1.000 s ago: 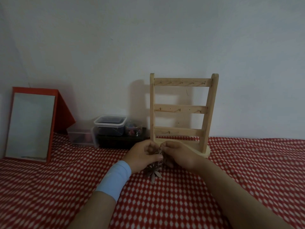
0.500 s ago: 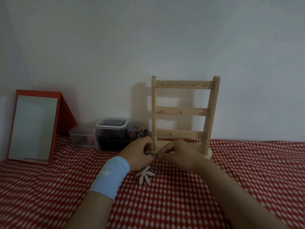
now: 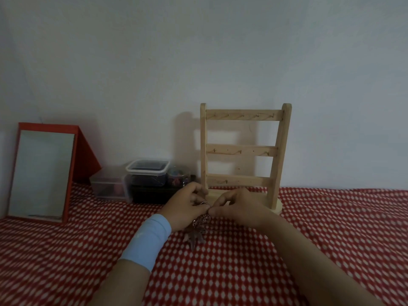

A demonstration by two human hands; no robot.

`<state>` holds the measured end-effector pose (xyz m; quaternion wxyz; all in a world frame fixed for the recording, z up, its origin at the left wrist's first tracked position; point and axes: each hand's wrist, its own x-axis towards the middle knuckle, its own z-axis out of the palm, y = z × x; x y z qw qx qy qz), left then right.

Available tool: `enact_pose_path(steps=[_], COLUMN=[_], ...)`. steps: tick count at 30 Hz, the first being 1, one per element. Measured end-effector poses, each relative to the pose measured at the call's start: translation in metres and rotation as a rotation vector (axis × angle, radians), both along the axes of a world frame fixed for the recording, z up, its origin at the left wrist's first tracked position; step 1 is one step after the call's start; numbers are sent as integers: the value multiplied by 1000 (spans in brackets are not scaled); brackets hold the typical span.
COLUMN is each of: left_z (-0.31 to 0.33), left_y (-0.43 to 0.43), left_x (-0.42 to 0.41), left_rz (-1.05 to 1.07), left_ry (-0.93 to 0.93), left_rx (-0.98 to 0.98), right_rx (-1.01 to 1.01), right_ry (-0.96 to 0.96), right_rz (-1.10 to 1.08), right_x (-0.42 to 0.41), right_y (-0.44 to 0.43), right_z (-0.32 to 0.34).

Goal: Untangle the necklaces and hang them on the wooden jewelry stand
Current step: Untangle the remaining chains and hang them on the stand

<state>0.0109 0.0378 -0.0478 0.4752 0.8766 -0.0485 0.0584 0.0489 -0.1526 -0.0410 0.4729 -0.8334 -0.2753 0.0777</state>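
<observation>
Pinching the necklaces (image 3: 201, 218) w/ both hands, you hold the tangle low over the red-and-white cloth (image 3: 331, 235), just in front of the wooden stand (image 3: 242, 151). Your left hand (image 3: 187, 208) has its fingers (image 3: 199, 193) curled in, thumb & fingertip nipping a bit of chain at the top of the clump. Your right hand (image 3: 241, 209) meets it tip to tip, its fingers (image 3: 220, 198) bent & pinching at the same spot.

The rest of the tangle hangs below your left palm, and a leaf-shaped pendant (image 3: 194, 238) reaches down to the cloth. It's blurred, so can't tell how many chains are in there. A light blue wristband (image 3: 146, 241) sits on your left wrist.

The stand is upright on its rounded base, close to the wall (image 3: 198, 51), w/ 3 crossbars & small hooks. Left of it, along the wall: a small jar (image 3: 178, 176), a clear lidded tub (image 3: 147, 171) on top of a black box (image 3: 150, 195), a low clear box (image 3: 108, 187), then a red-framed mirror (image 3: 42, 173) leaning back at the far left.
</observation>
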Motion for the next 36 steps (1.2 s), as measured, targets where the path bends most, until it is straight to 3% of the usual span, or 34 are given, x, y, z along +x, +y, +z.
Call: enact_pose_path(steps=[7,14,20,26,36], left_z=[10,12,18,21,28], left_y=[3,8,-6,-16,-5], left_x=[-5,-6,-9,-15,-14], left_rz=[-48,-32,164,87,58], left_ry=[-57,-154,-286,-255,-90], left_rx=[-196,118,98,-1,222], right_rx=[-46,203,289,334,338], right_ry=[117,362,462,489,560], right_rz=[32,85,121,89,67], right_x=[-2,-5,-4,-2,-2], right_y=[-3,-4,-5,-3,-1], right_z=[7,10,8,5,2])
